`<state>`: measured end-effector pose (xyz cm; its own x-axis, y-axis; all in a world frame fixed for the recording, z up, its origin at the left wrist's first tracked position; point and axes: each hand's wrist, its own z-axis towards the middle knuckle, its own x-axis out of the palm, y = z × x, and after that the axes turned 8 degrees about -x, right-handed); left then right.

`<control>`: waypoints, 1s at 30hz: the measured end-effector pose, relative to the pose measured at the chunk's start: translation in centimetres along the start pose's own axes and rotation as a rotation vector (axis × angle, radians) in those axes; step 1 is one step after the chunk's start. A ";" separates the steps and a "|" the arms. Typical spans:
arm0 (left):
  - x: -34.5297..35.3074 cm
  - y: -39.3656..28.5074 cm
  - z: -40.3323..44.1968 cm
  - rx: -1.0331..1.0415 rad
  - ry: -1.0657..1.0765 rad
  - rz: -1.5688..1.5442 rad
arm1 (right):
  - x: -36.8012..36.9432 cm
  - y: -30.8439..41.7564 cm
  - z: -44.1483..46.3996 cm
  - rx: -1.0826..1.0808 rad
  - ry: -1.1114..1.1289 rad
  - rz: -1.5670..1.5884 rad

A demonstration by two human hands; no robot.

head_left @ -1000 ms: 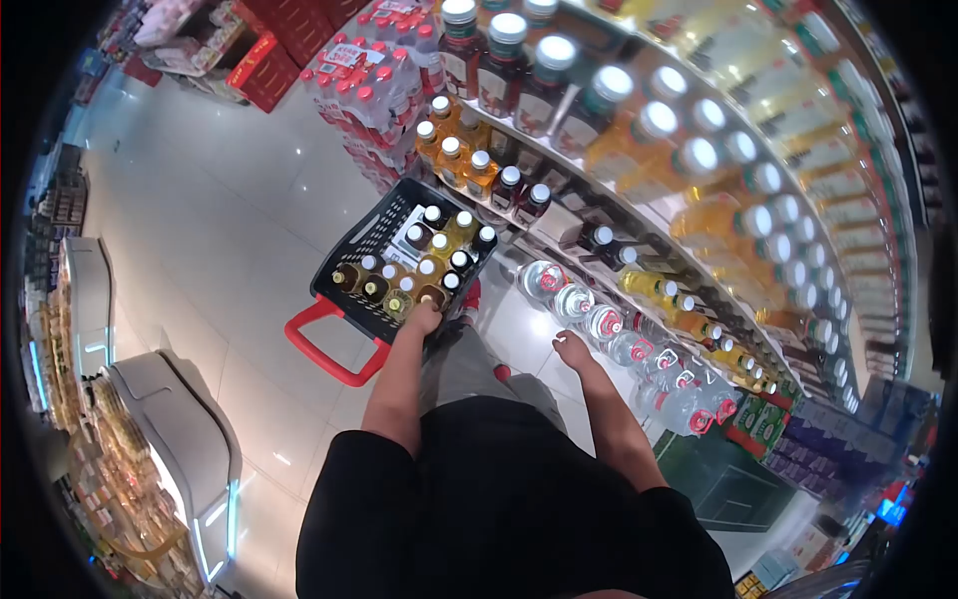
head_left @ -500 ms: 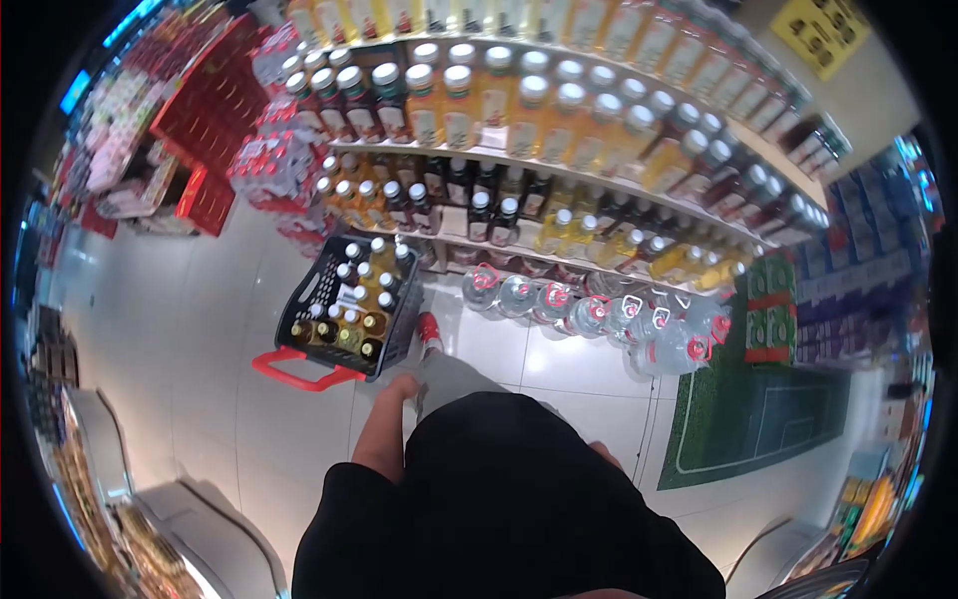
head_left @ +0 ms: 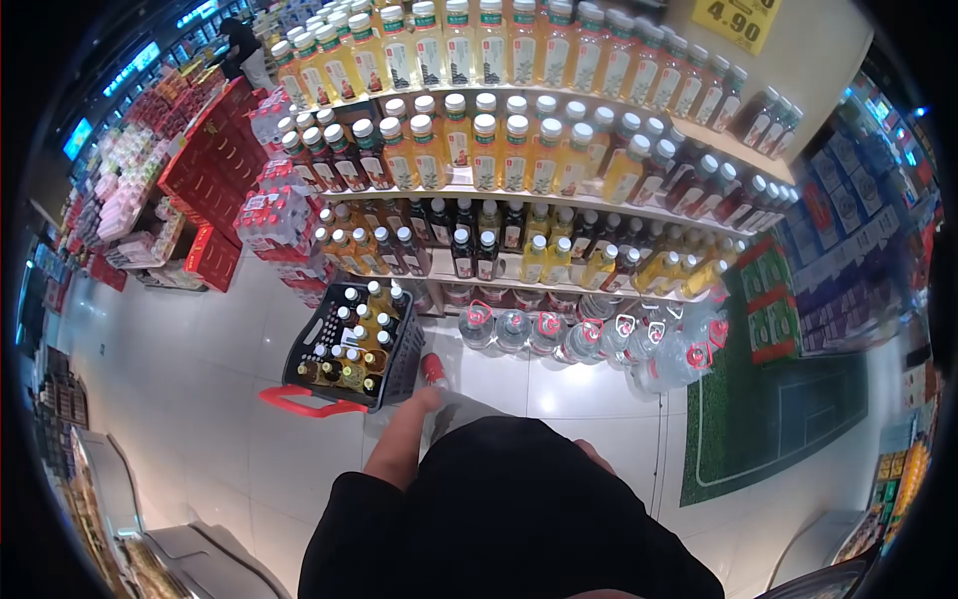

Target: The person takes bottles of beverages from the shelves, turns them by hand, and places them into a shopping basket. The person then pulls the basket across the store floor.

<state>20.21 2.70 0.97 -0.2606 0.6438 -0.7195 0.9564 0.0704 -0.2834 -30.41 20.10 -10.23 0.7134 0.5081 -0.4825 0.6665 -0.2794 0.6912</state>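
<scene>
My left hand [head_left: 428, 399] hangs at my side, apart from the handle and close to the right side of a dark basket. Its fingers are too small and turned away to make out. The dark basket [head_left: 401, 357] stands on the floor with its red handle [head_left: 311, 406] folded toward me. Several capped bottles [head_left: 361, 333] of yellow and dark drinks stand upright in it. Of my right hand [head_left: 596, 456], only a strip of skin shows beside my black shirt; its fingers are hidden.
Shelves of juice bottles [head_left: 484, 155] rise ahead. Large water jugs [head_left: 512, 327] line the floor beneath them. Shrink-wrapped packs [head_left: 279, 217] are stacked left, and a green mat [head_left: 743, 439] lies right. Another person [head_left: 242, 52] stands far off at upper left.
The view has tilted upward, so shelves and basket sit lower in it. My left hand has swung slightly forward and right. A distant person has come into view.
</scene>
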 end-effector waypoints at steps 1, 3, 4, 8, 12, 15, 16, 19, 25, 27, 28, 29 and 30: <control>0.9 0.4 0.6 0.040 -0.024 0.014 | -0.3 0.0 0.6 -0.035 0.002 -0.002; 3.6 3.1 3.2 -0.038 0.103 -0.008 | -0.8 0.1 1.0 -0.050 0.013 -0.010; 5.2 4.2 4.0 -0.036 0.082 -0.020 | -1.1 0.4 0.9 -0.029 0.018 -0.023; 1.9 0.6 -2.0 -0.068 0.044 -0.080 | -1.6 0.2 0.9 0.031 0.038 -0.056; 3.7 3.4 -1.7 -0.071 0.092 -0.055 | -2.1 1.0 1.7 0.047 0.054 -0.063; 1.4 2.0 -2.6 -0.027 -0.001 -0.141 | -2.1 1.6 2.0 0.049 0.065 -0.061; -2.2 -0.8 -4.5 0.012 -0.056 -0.234 | -2.0 1.6 2.0 0.052 0.065 -0.062; -15.2 -11.6 -14.0 0.254 -0.243 -0.823 | -1.9 2.1 2.3 0.049 0.067 -0.062; -33.9 -21.8 -34.6 1.810 -0.247 -0.969 | -1.7 3.5 2.2 0.043 0.074 -0.066; -35.9 -22.6 -39.0 2.084 -0.167 -1.017 | -1.7 3.8 2.2 0.037 0.079 -0.074; -36.6 -23.0 -40.0 2.164 -0.186 -1.009 | -1.6 3.9 2.3 0.036 0.078 -0.073; -37.1 -23.4 -40.8 2.246 -0.204 -1.000 | -1.8 4.1 2.4 0.028 0.077 -0.074; -37.0 -23.6 -41.7 2.176 -0.249 -1.101 | -1.9 4.2 2.3 0.027 0.081 -0.075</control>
<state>12.78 8.96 60.73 -0.5044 0.8594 0.0839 -0.8381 -0.4639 -0.2869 -28.41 16.08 -7.64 0.6423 0.5925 -0.4862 0.7235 -0.2591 0.6398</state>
